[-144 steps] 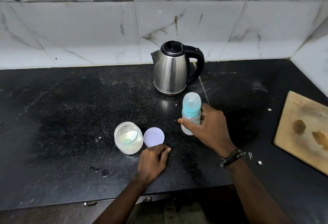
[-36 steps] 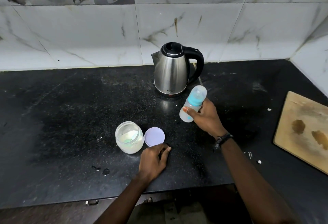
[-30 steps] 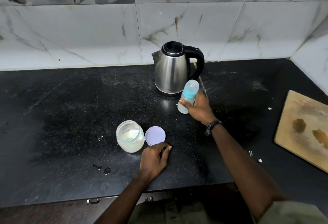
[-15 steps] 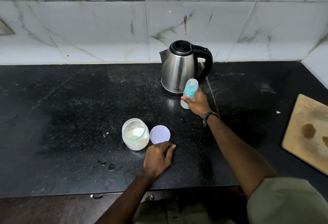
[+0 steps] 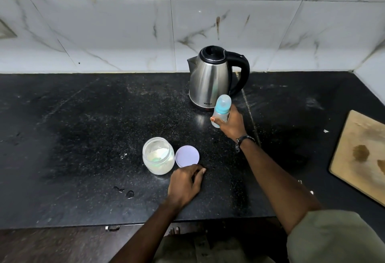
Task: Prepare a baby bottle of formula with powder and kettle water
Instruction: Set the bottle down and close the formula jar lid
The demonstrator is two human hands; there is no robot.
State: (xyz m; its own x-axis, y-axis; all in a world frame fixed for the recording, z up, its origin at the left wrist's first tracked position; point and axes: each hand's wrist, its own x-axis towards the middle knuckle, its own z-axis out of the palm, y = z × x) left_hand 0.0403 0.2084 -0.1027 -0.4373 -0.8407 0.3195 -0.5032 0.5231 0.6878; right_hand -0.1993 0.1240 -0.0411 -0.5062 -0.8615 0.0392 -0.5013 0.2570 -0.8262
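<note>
**A:** Black stone counter [image 5: 83, 137], speckled and a bit dusty — that's what I'm looking down at from the head cam. What do you want to know?

**B:** Where's the bottle?

**A:** My right hand [image 5: 231, 126] has it. Fingers and thumb are wrapped round the lower body of the baby bottle [image 5: 221, 110], which is tilted a little, with its clear cap and teal collar uppermost. It sits just in front of the steel kettle [image 5: 210, 79], overlapping the kettle's base in my view; I can't tell if they touch, or whether the bottle's bottom is on the counter. There's a dark band on that wrist.

**B:** And the other hand?

**A:** My left hand [image 5: 185, 181] is resting on the counter near the front edge, holding nothing, fingers loosely bent with the tips down on the stone. It's just below the jar lid [image 5: 187, 156].

**B:** Lid of what?

**A:** The glass powder jar [image 5: 158, 155] — open, standing upright, white powder inside with something pale green in it, too blurry to name. Its round pale-purple lid lies flat right beside it on the right, edges about touching.

**B:** Anything else around?

**A:** Wooden cutting board [image 5: 360, 156] with a couple of brown stains at the far right. A few water drops [image 5: 130, 194] on the counter left of my left hand. Kettle lid is shut, black handle pointing right, marble-look wall tiles [image 5: 125, 38] behind it.
</note>
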